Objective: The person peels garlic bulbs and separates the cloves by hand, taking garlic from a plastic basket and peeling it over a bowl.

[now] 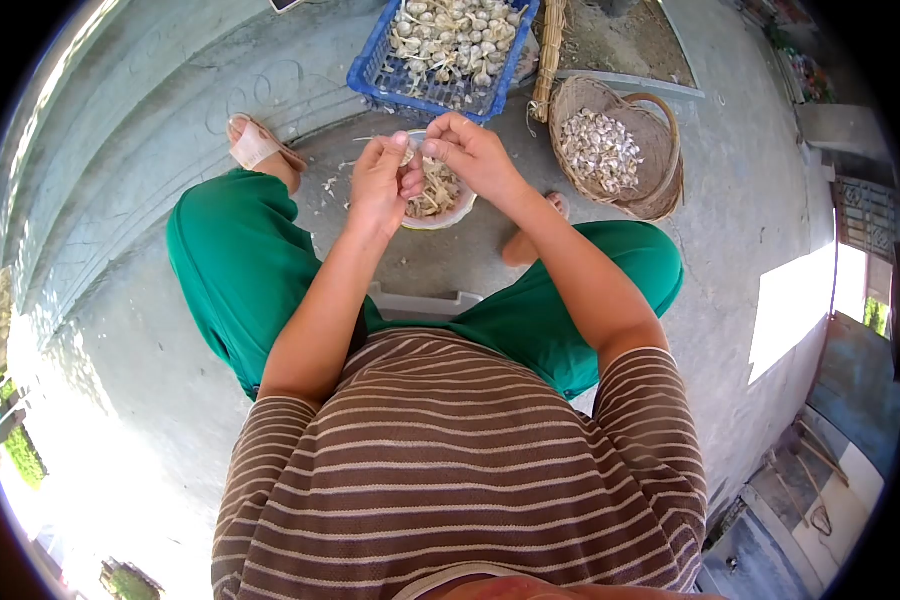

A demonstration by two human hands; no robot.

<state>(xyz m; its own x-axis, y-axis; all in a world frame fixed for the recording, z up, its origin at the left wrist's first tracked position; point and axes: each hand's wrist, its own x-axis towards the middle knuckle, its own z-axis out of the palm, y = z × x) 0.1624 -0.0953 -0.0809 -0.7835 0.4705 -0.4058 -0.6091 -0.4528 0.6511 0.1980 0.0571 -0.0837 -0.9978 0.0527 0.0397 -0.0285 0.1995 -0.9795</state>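
Note:
Both my hands are raised close together over a round bowl (453,213) of pale husks and peelings. My left hand (381,182) has its fingers curled around a small pale piece, which looks like garlic (407,157). Beside it, my right hand (470,157) is bent in a pinch, thumb and forefinger together; what lies between them is too small to make out. Beyond the bowl stands a blue plastic crate (370,66) holding whole garlic bulbs (455,38). To the right, a wicker basket (658,178) contains loose garlic cloves (600,148).
A straw broom (549,55) lies between the crate and basket. My knees in green trousers flank the bowl, with sandalled feet beside it. Curved steps (120,150) rise at the left. Scraps of husk lie on the concrete floor (400,270).

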